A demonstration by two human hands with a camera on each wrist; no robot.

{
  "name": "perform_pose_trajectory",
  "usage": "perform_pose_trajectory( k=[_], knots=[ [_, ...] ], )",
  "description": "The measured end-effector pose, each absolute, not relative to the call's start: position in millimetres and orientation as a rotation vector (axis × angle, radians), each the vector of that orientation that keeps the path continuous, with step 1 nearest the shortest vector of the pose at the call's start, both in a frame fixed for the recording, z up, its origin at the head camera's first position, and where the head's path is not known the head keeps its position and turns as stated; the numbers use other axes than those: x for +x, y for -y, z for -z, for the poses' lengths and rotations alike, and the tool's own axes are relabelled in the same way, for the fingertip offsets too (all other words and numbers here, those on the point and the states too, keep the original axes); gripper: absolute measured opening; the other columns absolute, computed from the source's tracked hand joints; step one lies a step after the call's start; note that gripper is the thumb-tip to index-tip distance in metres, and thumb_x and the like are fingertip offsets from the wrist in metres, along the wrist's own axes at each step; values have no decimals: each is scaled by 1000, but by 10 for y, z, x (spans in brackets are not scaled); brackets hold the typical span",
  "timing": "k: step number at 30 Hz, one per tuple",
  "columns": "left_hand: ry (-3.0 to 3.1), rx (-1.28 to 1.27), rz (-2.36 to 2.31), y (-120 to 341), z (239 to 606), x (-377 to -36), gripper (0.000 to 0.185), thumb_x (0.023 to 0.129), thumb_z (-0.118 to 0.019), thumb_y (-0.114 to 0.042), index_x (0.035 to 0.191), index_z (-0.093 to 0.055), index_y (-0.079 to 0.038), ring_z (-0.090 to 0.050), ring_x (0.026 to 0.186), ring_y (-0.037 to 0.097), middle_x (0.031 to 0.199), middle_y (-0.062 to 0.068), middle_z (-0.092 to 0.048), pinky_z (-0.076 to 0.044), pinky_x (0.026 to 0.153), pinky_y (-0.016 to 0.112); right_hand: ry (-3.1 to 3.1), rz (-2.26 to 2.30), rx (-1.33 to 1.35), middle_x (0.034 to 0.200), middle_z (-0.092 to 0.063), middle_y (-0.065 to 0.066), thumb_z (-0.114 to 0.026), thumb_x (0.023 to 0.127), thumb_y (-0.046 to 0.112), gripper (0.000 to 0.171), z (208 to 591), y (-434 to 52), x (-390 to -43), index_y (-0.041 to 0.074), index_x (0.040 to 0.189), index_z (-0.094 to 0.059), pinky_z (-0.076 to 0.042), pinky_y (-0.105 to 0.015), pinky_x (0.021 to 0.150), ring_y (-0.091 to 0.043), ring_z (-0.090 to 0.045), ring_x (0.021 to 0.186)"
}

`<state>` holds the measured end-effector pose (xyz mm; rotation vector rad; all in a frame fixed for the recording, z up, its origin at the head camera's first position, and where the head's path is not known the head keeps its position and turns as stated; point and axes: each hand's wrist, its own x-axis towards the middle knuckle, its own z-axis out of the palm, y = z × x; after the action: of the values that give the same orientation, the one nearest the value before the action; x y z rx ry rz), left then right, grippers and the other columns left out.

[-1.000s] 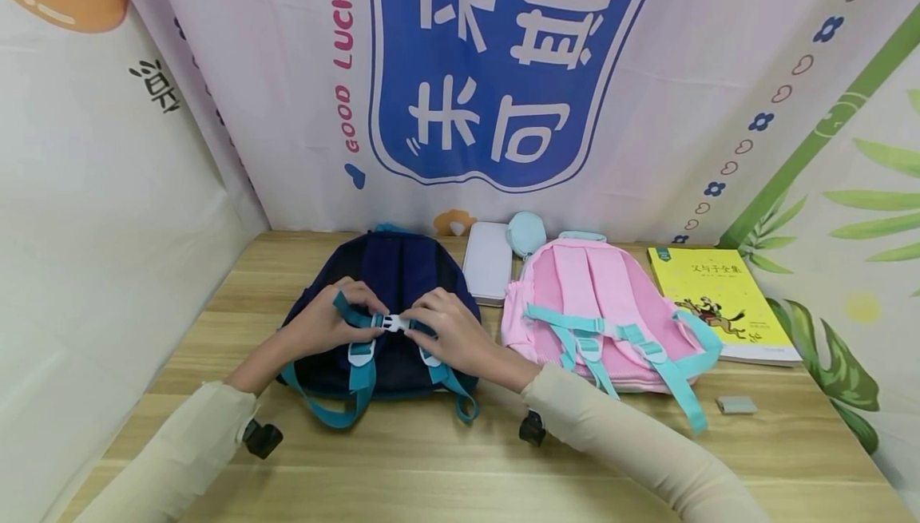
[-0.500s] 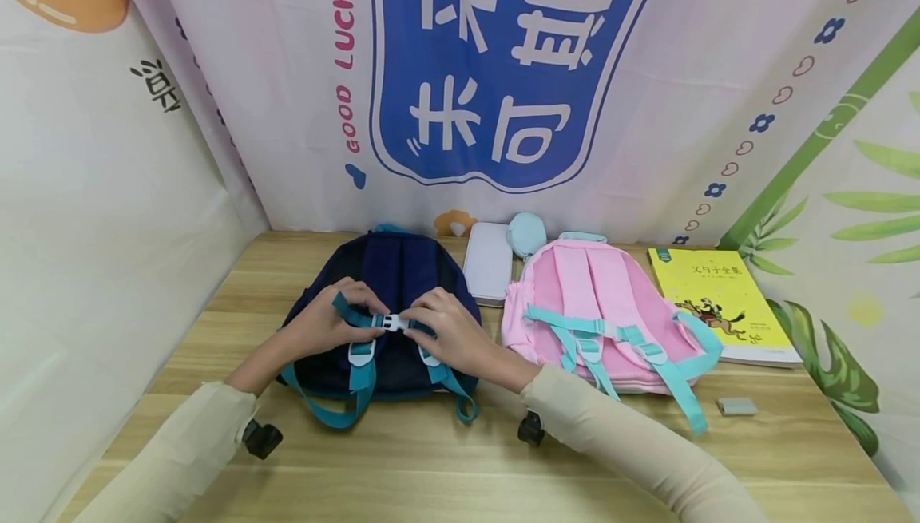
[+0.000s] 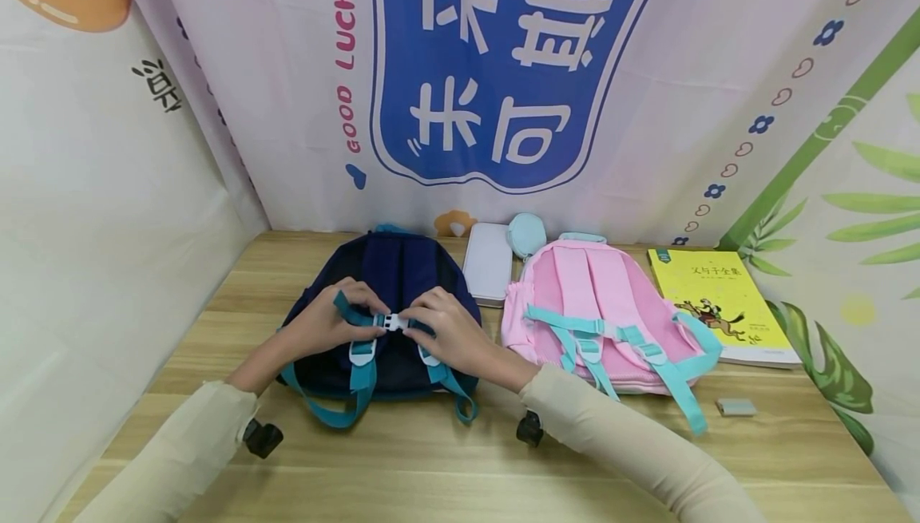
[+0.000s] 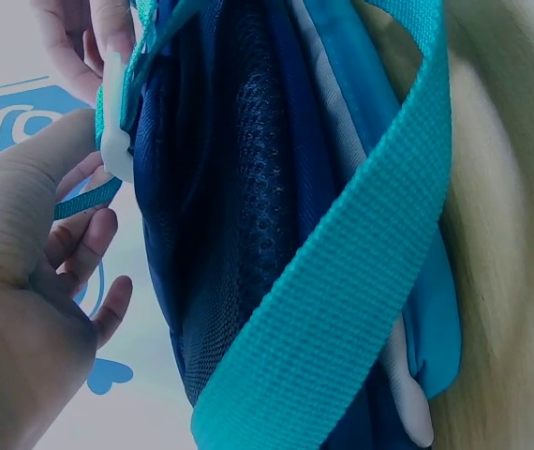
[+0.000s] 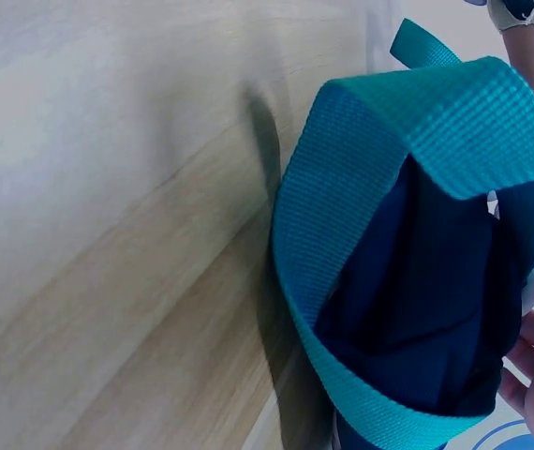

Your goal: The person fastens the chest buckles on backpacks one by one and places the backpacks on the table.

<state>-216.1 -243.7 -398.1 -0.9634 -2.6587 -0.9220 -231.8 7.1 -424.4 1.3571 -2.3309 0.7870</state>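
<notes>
Your left hand (image 3: 327, 323) and right hand (image 3: 449, 331) each pinch one end of the white buckle (image 3: 391, 322) on the navy backpack (image 3: 391, 271), which lies straps-up on the near-left part of the wooden table (image 3: 460, 459). You have two backpacks; the pink backpack (image 3: 596, 283) lies just right. Beyond sit one white case (image 3: 489, 267), one yellow book (image 3: 719, 299), one grey eraser (image 3: 736, 406). The backdrop (image 3: 345, 68) reads "GOOD LUCK".

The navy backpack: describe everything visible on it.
The navy backpack lies flat on the wooden table, back panel up, dark mesh fabric with teal webbing straps. The left hand and right hand pinch the white chest buckle between them. It lies left of a pink backpack.
</notes>
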Motion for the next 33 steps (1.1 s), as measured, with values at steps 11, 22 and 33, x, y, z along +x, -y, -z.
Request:
perform_pose_trajectory(
  k=[11, 22, 33],
  knots=[
    [2639, -985, 922, 2441, 3988, -2163, 19, 82, -85, -10, 100, -79, -12, -55, 87, 18, 96, -1, -74, -46, 74, 29, 2355, -804, 1368, 111, -70, -6, -73, 95, 15, 23, 4235, -67, -2319, 7, 117, -75, -52, -31, 91, -20, -58, 105],
    [2637, -970, 926, 2443, 3973, -2160, 21, 81, -86, -9, 101, -79, -12, -57, 87, 18, 98, -1, -75, -47, 74, 28, 2351, -834, 1360, 111, -71, -7, -73, 95, 14, 23, 4211, -62, -2311, 6, 116, -75, -53, -31, 90, -20, -58, 105],
    [2599, -1002, 905, 2446, 3975, -2146, 22, 79, -86, -9, 100, -79, -12, -60, 88, 17, 97, 0, -75, -49, 74, 28, 2360, -862, 1381, 113, -71, -8, -72, 95, 10, 22, 4184, -54, -2305, 5, 116, -75, -53, -32, 91, -22, -58, 108]
  ],
)
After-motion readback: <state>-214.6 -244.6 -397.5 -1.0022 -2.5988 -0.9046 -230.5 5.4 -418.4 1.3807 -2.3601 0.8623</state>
